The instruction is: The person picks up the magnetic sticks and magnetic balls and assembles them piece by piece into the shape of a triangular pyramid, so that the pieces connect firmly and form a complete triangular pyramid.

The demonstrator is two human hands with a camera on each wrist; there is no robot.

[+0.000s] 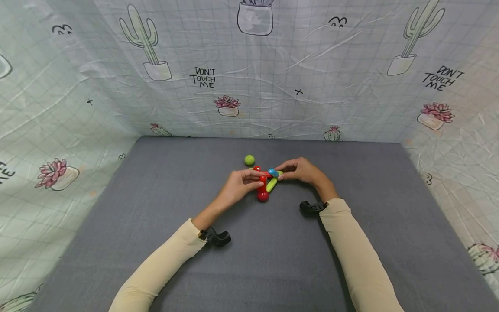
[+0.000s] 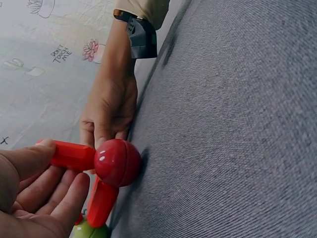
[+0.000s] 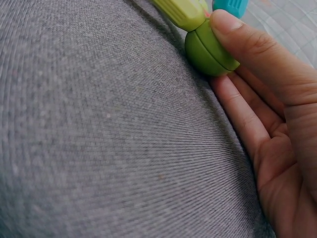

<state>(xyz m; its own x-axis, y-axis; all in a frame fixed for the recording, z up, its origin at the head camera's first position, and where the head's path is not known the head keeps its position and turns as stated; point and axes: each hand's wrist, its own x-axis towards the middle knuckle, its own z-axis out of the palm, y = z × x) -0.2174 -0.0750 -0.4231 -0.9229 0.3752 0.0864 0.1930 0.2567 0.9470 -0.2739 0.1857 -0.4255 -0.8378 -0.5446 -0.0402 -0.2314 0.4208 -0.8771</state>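
Observation:
My left hand holds a red stick between thumb and fingers. That stick rises from a red ball on the table, and a second red stick joins the same ball. Across the build, my right hand pinches a green ball with thumb and fingertips. A yellow-green stick and a blue stick meet at this ball. In the head view the yellow-green stick runs toward the red ball. Fingers hide part of the joined frame.
Another green ball stands at the far side of the build. The grey table spreads around the hands. A printed cloth hangs behind and at both sides. Each wrist bears a black camera mount.

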